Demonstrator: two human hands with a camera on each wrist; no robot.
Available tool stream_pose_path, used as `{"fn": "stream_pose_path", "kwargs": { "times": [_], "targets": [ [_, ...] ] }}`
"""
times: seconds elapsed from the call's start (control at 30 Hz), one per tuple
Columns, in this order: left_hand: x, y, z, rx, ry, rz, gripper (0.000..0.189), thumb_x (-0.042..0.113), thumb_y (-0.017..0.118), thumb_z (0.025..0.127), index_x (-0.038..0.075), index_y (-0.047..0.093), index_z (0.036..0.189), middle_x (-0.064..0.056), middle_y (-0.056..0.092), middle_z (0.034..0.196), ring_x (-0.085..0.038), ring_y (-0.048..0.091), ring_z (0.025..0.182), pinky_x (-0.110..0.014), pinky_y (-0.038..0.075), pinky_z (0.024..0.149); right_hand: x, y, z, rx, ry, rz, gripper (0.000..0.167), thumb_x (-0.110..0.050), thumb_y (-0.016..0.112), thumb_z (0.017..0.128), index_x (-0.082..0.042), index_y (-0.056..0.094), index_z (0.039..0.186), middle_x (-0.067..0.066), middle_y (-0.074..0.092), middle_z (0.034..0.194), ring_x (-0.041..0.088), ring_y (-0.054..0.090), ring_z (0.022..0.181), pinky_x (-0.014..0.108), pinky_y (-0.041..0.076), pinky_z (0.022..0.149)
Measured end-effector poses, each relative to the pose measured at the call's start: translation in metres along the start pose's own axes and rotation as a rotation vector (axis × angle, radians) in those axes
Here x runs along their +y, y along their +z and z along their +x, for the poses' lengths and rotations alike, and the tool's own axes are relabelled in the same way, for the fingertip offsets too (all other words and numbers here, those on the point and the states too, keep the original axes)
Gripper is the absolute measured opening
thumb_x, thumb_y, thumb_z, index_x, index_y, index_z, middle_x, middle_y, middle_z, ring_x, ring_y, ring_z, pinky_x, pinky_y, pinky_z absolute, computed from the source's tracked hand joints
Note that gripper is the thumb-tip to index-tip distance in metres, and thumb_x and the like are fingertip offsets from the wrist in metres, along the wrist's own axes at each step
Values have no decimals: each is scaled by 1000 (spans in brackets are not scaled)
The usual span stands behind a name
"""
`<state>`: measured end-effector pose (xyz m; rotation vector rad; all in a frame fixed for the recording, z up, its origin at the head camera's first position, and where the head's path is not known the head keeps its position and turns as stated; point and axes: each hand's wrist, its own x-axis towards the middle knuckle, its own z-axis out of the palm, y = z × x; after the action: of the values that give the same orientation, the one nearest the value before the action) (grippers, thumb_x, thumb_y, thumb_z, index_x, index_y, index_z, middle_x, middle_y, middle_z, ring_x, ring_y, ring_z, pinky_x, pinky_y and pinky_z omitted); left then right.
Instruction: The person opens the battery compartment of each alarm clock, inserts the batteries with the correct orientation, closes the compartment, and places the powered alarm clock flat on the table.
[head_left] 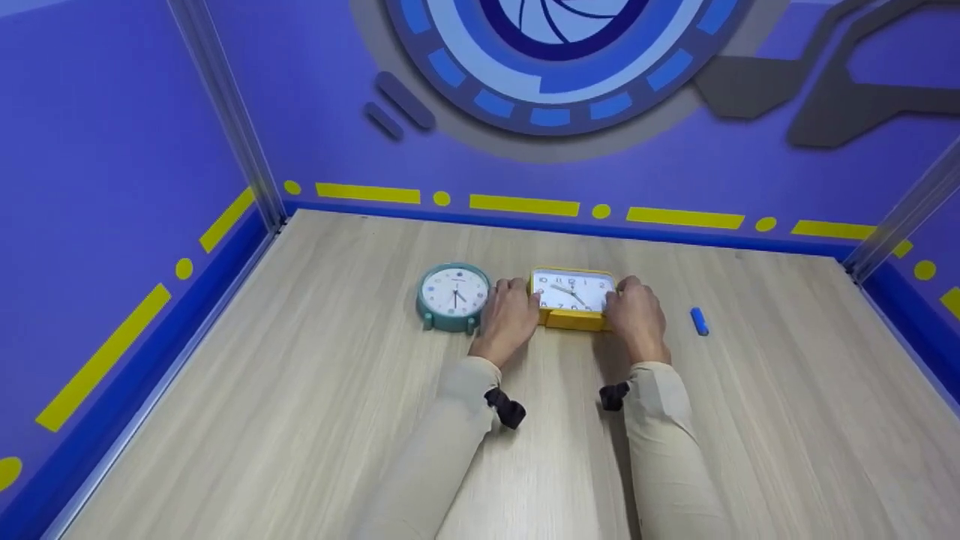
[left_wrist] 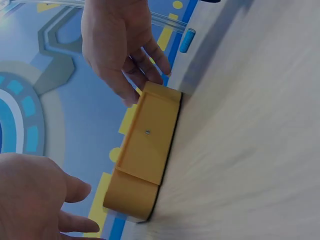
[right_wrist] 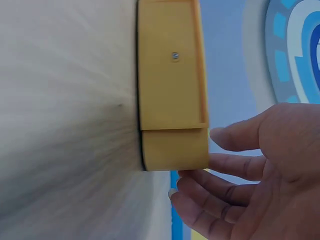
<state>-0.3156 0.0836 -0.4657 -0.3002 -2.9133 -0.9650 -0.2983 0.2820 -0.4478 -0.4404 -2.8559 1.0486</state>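
Observation:
A yellow rectangular alarm clock (head_left: 574, 321) lies face up on the wooden table, its plain underside (left_wrist: 145, 132) towards me. At its left end is my left hand (head_left: 510, 315); the left wrist view shows a gap between that hand's relaxed fingers (left_wrist: 77, 225) and the clock. My right hand (head_left: 637, 319) is at the clock's right end. In the right wrist view its thumb (right_wrist: 227, 139) is just above the face edge, and loosely bent fingers (right_wrist: 200, 197) spread beside the end. Close by my left hand's outer side lies a round green alarm clock (head_left: 454, 295), also face up.
A short blue cylinder (head_left: 699, 322) lies right of my right hand. Blue-purple panels (head_left: 525, 169) with yellow markings enclose the table (head_left: 300, 375) at the back and sides. Metal posts (head_left: 225, 105) stand at the back corners.

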Motion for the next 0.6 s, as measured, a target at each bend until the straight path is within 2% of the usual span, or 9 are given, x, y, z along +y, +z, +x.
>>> {"fn": "stream_pose_path", "kwargs": {
  "times": [0.17,0.3,0.43,0.6],
  "targets": [
    [0,6,0,-10,18,22,50,35,45,115,-2,56,147,-16,59,140,-29,55,124,-42,45,108,6,6,4,-30,0,27,49,-16,39,113,12,41,153,35,50,148,44,52,134,57,39,113],
    [3,11,1,-18,2,63,53,38,44,115,0,55,150,-13,59,143,-26,55,123,-40,45,107,8,8,6,-72,21,61,51,-18,36,114,11,36,156,34,47,153,43,49,138,56,36,116],
    [7,17,1,-36,-8,115,54,38,43,115,-1,52,152,-12,59,141,-25,55,120,-41,45,105,8,6,7,-103,34,64,52,-19,35,115,10,33,158,33,46,154,40,50,137,55,36,117],
    [9,19,0,-32,-13,136,53,37,42,115,-1,52,150,-11,60,135,-25,54,118,-41,45,103,8,3,7,-140,61,62,52,-21,33,116,7,29,160,30,46,154,37,50,133,53,37,115]
  ]
}}
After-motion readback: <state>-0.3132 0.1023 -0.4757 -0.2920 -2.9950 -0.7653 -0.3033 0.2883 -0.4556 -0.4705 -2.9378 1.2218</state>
